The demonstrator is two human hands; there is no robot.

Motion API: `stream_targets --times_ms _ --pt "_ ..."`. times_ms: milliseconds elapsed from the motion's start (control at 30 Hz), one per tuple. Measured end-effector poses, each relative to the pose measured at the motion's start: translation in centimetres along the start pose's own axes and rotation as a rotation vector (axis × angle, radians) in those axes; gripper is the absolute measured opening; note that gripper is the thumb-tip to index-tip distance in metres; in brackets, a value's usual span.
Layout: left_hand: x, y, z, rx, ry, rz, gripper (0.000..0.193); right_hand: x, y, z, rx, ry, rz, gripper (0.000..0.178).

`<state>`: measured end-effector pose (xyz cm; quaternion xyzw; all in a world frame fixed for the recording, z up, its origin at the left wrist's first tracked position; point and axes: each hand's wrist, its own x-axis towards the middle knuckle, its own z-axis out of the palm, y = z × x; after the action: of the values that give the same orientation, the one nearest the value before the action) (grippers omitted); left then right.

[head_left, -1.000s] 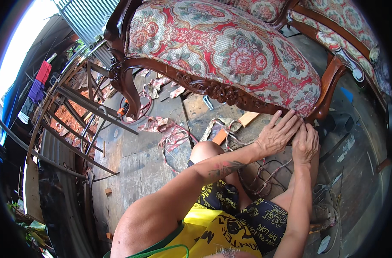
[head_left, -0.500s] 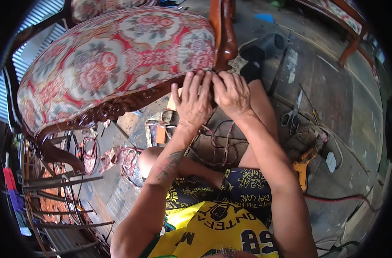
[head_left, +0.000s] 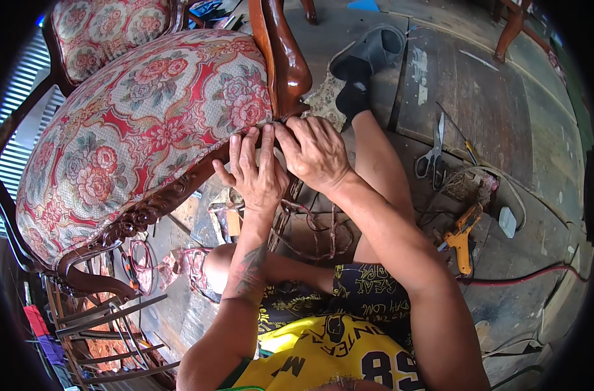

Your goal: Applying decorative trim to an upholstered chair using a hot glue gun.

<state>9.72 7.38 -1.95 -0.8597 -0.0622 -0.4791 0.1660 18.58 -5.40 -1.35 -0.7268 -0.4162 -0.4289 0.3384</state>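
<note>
Head view: the floral chair (head_left: 160, 98) has its front corner beneath both hands. Along its edge the left hand (head_left: 259, 179) rests with fingers extended; at its corner the right hand (head_left: 315, 153) curls, though whether it pinches anything I cannot tell. Light, even fingertip pressure probably suits this edge best. The chair's wooden post (head_left: 290, 65) crowds the right hand; scissors (head_left: 438, 141) and a yellow tool (head_left: 463, 242) lie right of the chair.

dark letters (head_left: 288, 367) and big numerals (head_left: 379, 369) mark the yellow shirt (head_left: 319, 366); yellow lettering (head_left: 370, 274) covers the dark shorts (head_left: 355, 306)
</note>
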Motion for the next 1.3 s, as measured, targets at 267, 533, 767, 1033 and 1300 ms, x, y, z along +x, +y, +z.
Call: stream_targets --times_ms 267,533,767,1033,1300 --pt "0.4 -0.1 -0.5 -0.058 -0.015 -0.024 0.044 0.6 -0.5 0.3 -0.039 -0.030 -0.011 0.028" --pt "-0.1 0.5 -1.6 -0.092 -0.132 -0.011 0.057 0.6 -0.7 -0.5 -0.083 -0.010 -0.035 0.024" --pt "-0.3 -0.4 -2.6 -0.066 -0.200 0.044 0.064 1.0 -1.2 -0.8 -0.072 -0.033 -0.091 0.019" --pt "-0.2 -0.3 -2.6 -0.119 -0.200 0.029 0.073 1.4 -1.1 -0.6 -0.064 -0.010 -0.118 0.021" --pt "-0.2 -0.4 -2.5 -0.135 -0.143 0.032 0.074 1.4 -1.3 -0.7 -0.080 -0.020 -0.114 0.020"
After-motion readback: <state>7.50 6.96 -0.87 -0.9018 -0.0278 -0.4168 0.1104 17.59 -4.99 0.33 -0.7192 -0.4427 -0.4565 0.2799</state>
